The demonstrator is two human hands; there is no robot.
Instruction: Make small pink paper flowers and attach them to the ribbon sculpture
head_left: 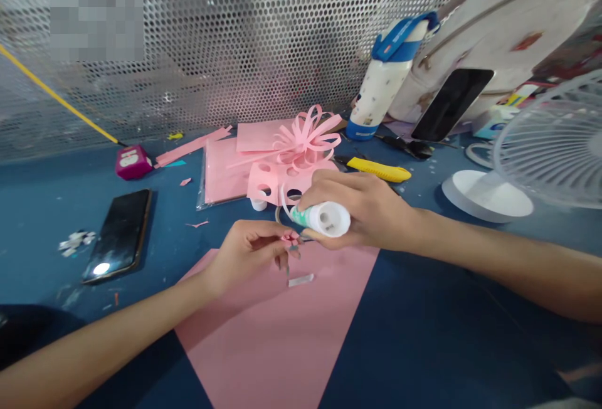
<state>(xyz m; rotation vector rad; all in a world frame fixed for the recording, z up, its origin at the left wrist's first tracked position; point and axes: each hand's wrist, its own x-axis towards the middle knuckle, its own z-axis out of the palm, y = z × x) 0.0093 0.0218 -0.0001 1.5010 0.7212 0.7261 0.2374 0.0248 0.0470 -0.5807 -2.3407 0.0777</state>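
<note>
My left hand [254, 247] is closed, pinching a small folded pink paper piece [290, 239] between thumb and fingertips. Wrapped around a white and green glue stick [324, 217], my right hand [360, 205] holds it tilted, its hollow white base facing me. The far end of the stick is hidden behind my fingers, close to the pink piece. Below both hands lies a large pink paper sheet [277, 340] with a small whitish strip [301, 280] on it. A white cap [258, 202] rests just behind my left hand.
Behind my hands are a pink paper pack [226, 174], looped paper strips [308, 136] and a yellow cutter [380, 169]. A phone [120, 233] and purple box [133, 162] lie left. A bottle [385, 83], propped phone [452, 105], bag [498, 26] and fan [555, 139] stand right.
</note>
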